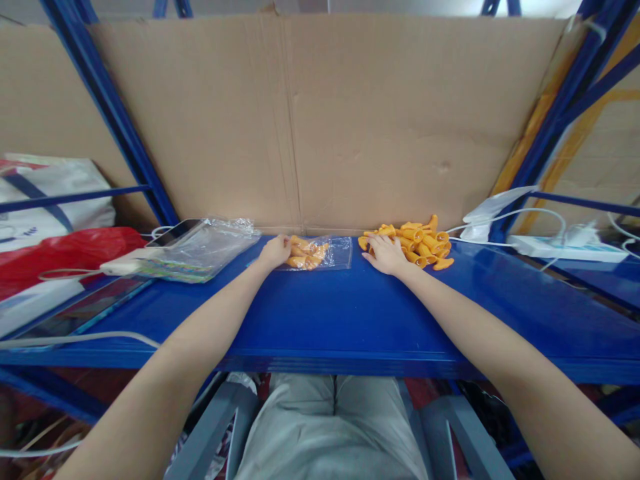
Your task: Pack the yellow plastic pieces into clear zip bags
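On the blue shelf, a clear plastic bag [341,255] lies flat with several orange pieces [305,257] inside it. My left hand [275,251] is at the bag's left end, its fingers closed on the plastic. To the right is a heap of orange, hollow, horn-shaped plastic pieces [425,243]. My right hand [386,255] rests at the left side of this heap, fingers apart and touching the nearest pieces. Part of the heap is hidden behind that hand, and I see no piece gripped in it.
A stack of clear plastic bags [220,243] lies at the left, beside a white power strip [131,261] and a red bag [75,257]. A cardboard sheet [380,120] stands along the back. White cables [530,211] and a white box [565,247] are at the right.
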Demonstrator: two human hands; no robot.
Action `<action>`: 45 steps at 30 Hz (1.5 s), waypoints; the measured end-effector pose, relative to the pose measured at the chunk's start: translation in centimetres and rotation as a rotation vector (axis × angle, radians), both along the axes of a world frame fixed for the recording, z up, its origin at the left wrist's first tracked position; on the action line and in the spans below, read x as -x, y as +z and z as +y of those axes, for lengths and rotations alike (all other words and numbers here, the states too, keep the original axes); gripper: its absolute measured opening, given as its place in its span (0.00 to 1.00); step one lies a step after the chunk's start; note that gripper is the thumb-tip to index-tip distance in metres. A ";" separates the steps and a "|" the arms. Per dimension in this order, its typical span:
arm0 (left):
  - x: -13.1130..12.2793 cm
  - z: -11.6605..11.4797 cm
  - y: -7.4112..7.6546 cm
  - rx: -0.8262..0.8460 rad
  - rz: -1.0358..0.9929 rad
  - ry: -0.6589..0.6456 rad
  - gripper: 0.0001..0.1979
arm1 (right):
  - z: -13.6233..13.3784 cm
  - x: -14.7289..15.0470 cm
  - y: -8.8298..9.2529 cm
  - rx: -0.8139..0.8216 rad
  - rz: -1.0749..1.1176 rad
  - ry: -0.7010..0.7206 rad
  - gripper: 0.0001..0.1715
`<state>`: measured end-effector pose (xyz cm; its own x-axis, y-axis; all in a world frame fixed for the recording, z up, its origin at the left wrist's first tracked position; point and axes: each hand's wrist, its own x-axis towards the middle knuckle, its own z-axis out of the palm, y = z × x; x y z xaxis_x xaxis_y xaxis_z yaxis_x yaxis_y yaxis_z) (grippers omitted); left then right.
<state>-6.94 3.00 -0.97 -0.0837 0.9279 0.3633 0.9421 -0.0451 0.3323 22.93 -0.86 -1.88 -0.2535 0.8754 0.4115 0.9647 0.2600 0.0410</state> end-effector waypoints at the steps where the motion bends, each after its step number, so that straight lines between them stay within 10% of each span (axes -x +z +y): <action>1: 0.0 0.0 0.0 0.004 0.001 -0.001 0.15 | 0.1 -0.1 -0.1 0.023 0.005 0.018 0.25; 23: -0.3 -0.7 0.6 0.044 0.049 -0.023 0.16 | 0.2 0.4 0.2 0.037 -0.169 0.125 0.23; 45: 1.8 0.6 0.5 0.062 0.010 0.113 0.16 | -1.2 1.7 0.7 -0.137 -0.048 0.698 0.21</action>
